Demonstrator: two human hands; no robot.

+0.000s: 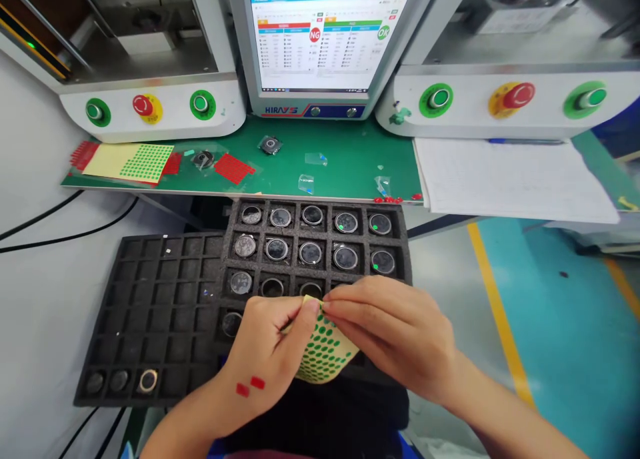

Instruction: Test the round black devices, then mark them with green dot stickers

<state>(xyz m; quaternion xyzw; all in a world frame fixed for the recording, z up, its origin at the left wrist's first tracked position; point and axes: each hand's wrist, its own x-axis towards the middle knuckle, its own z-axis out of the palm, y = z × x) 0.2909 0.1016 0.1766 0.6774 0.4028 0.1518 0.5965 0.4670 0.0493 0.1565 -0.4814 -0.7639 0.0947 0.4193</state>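
Observation:
Between my hands is a yellow sheet of green dot stickers [325, 352], bent and held over the foam tray. My left hand [273, 355] pinches its upper edge with thumb and fingers; two red stickers [250, 386] are stuck on the back of this hand. At the same edge, the fingertips of my right hand [395, 335] are pressed together; whether a single dot is between them is too small to see. Just beyond lies the black foam tray [293, 265] with round watch-like pieces [310, 252] in its pockets. Some pieces at its right side carry a green dot [375, 266].
A second foam tray [165, 312] at left holds a few round pieces [148, 380]. On the green bench [350, 152] lie another sticker sheet [135, 162], red stickers [234, 169], film scraps and papers [510, 179]. Behind stand a monitor [330, 39] and two machines with buttons [520, 95].

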